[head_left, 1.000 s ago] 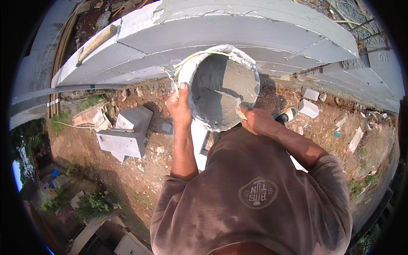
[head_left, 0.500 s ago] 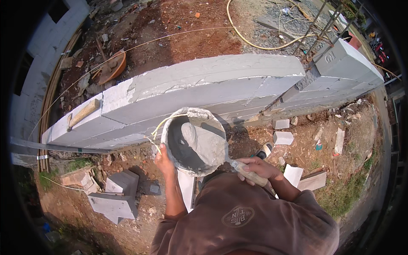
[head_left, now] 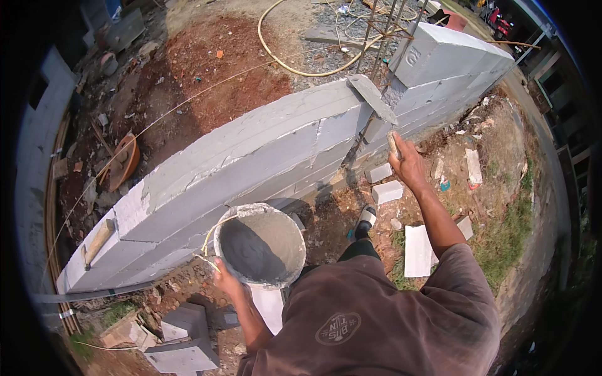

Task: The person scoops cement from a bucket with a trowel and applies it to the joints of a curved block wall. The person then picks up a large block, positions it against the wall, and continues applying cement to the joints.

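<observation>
Two hands: at work on the near side of the long block wall point(head_left: 269, 166).
Left hand point(head_left: 229, 282): clamped at the side of the bucket point(head_left: 282, 235), with some fingers hidden.
Right hand point(head_left: 407, 164): wrapped around the handle of the trowel point(head_left: 374, 100).
Bucket: just on the wall's near side, with mortar point(head_left: 251, 250) inside.
Trowel: at the wall's right end; contact impossible to tell.
Wall top: apparently being coated with mortar.
Blade: probably needing a flat, steady stroke along the wall's top.
</observation>
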Demonstrator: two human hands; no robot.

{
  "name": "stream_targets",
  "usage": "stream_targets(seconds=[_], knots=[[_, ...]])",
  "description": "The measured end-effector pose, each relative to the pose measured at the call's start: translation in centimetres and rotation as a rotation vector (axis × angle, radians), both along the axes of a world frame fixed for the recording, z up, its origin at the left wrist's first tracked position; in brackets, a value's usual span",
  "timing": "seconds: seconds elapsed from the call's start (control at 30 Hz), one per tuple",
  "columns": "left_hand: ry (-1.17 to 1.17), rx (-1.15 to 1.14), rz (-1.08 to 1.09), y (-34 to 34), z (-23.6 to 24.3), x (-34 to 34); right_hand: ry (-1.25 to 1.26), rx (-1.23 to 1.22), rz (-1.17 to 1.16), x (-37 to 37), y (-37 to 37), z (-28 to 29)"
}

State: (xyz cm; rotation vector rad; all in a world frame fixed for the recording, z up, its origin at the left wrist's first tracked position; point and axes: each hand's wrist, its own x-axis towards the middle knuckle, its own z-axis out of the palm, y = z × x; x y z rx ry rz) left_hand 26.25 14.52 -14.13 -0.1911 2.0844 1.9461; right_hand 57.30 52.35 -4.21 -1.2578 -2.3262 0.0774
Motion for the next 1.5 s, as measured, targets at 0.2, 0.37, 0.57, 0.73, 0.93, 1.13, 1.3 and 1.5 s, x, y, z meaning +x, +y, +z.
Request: stream_targets(seconds=[0.2, 0.37, 0.57, 0.73, 0.93, 1.13, 1.3, 1.5], knots=[[0.028, 0.028, 0.028, -0.6, -1.2, 0.7, -0.009, -0.093, -0.052, 2.7, -4.8, -2.0], [0.018, -0.02, -0.022, -0.9, -2.3, 0.8, -0.132, -0.051, -0.052, 3.7, -3.2, 2.4], [0.048, -0.148, -0.017, 0.3, -3.0, 1.7, -0.401, 0.078, -0.016, 1.6, 4.7, 5.9], [0.067, -0.273, 0.04, 0.0, -4.3, 2.3, -0.341, -0.074, -0.007, -0.1, 5.8, 7.0], [0.045, -0.276, 0.048, -0.6, -5.4, 2.8, -0.339, -0.144, 0.024, -2.6, -0.3, 7.8], [0.002, -0.324, 0.062, -1.2, -6.0, 2.3, -0.295, -0.04, -0.192, 0.0, 1.7, 4.9], [0.026, -0.252, 0.102, -2.2, -6.3, 1.6, -0.128, -0.239, -0.147, -0.8, -0.2, 4.8], [-0.015, -0.223, 0.141, -2.8, -6.3, 1.1, -0.124, -0.293, 0.039, -6.5, -6.6, 4.9]])
